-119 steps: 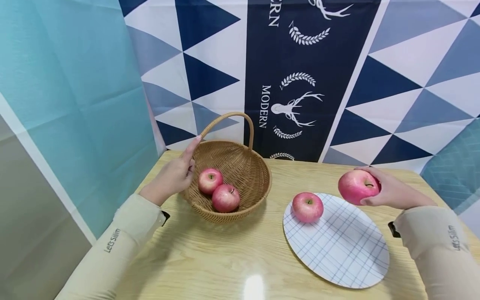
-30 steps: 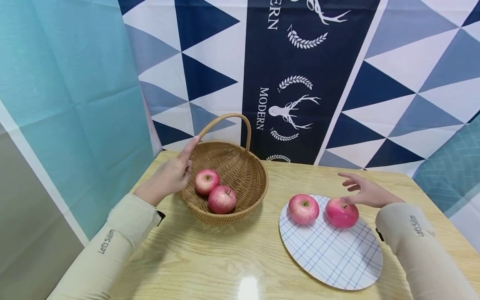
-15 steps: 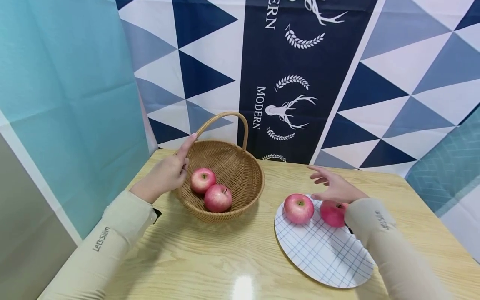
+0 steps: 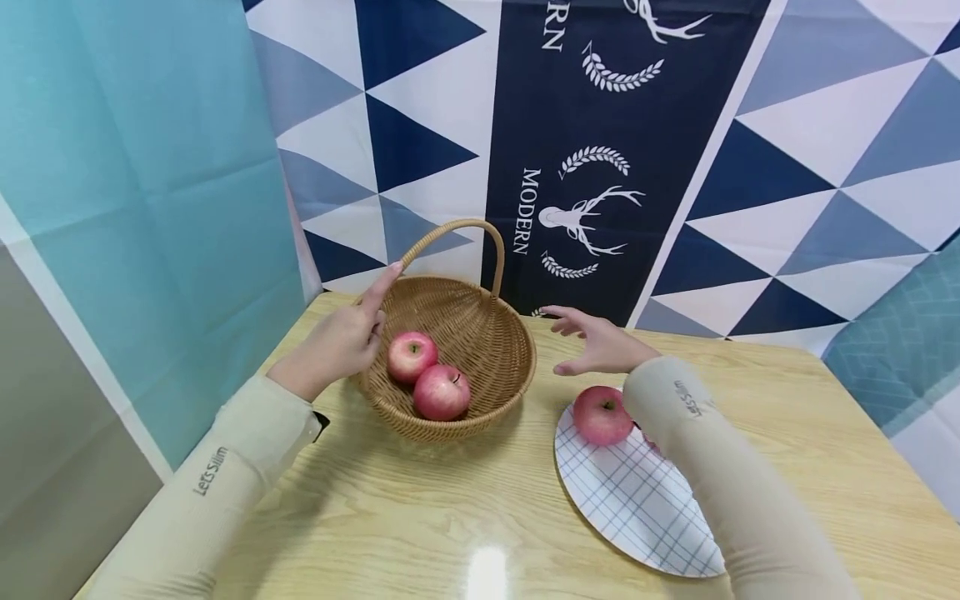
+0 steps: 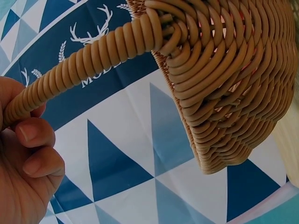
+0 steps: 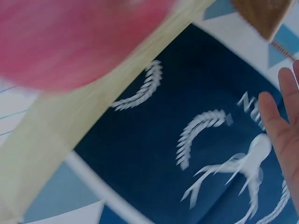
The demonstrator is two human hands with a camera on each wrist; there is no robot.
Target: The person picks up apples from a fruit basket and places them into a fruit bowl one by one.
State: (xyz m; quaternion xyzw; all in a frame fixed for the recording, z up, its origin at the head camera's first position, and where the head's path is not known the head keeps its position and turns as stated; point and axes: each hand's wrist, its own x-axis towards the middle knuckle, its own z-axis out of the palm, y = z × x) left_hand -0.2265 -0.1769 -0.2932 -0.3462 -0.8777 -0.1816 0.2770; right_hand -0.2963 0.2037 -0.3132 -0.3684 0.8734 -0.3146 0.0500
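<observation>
“Head view: state of hands?”
“In left hand (image 4: 341,342), handle (image 5: 81,67) of wicker basket (image 4: 491,354), fingers curled round, index extended. In right hand (image 4: 600,346), nothing; fingers parted, loosely curved.”
“Apples?”
“Two apples (image 4: 442,392) in basket, between hands, nearer left. On plate (image 4: 622,508), bodyward of right hand, at least one more. Round; no long axis.”

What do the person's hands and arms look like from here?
The left hand and right hand are ungloved. The left sleeve and right sleeve are pale beige, each with dark lettering reading roughly "Lets Slim". A small black item, unclear what, shows at the left sleeve's edge.
</observation>
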